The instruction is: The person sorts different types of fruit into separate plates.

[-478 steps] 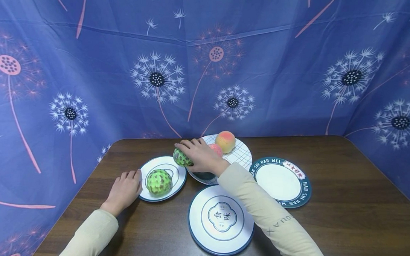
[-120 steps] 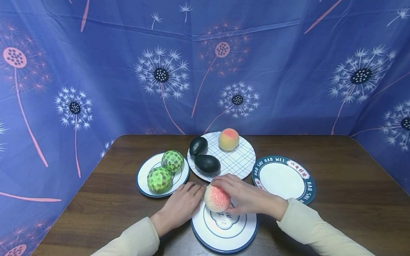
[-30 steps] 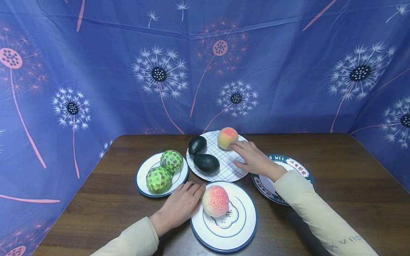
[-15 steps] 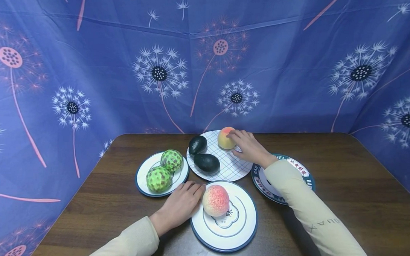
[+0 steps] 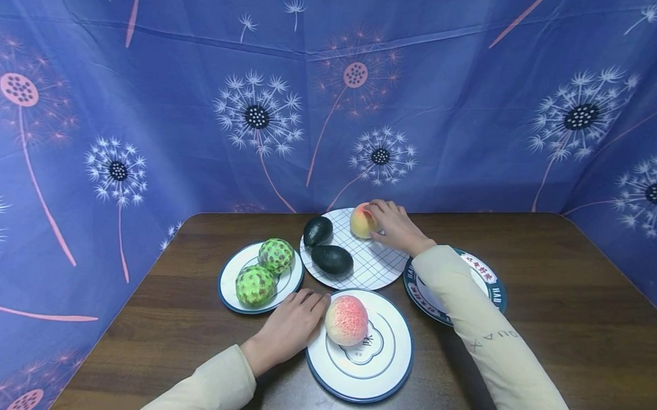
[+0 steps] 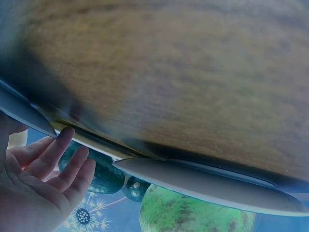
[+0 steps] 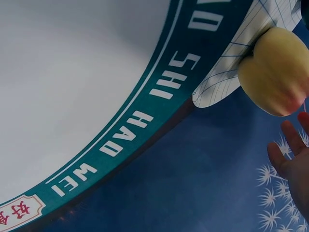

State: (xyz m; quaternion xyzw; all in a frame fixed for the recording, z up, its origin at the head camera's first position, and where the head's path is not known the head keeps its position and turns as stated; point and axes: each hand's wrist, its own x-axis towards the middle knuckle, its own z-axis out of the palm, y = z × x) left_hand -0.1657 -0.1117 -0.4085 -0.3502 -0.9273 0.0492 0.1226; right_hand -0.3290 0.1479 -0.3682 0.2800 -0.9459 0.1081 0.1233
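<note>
My right hand (image 5: 397, 227) reaches over the far plate, its fingers at the right side of a yellow-red peach (image 5: 363, 221). In the right wrist view the fingers of that hand (image 7: 295, 154) are extended close to the peach (image 7: 273, 72), which sits on the plate. My left hand (image 5: 289, 328) rests with relaxed fingers at the left rim of the near white plate (image 5: 385, 372); in the left wrist view its fingers (image 6: 72, 169) are spread by the rim. A pinkish peach (image 5: 346, 320) lies on that near plate. The left palm is hidden in the head view.
Two green bumpy custard apples (image 5: 255, 286) sit on the left plate (image 5: 229, 285). Two dark green avocado-shaped fruits (image 5: 332, 260) share the far grid-patterned plate (image 5: 379, 269). A green-rimmed plate (image 5: 497, 292) lies partly under the right sleeve. A blue dandelion cloth (image 5: 457, 164) hangs behind the brown table (image 5: 553, 269).
The second custard apple went onto the left plate and the pinkish peach onto the near plate, where it was released. My right hand then moved to the far peach; the left hand stayed at the near plate.
</note>
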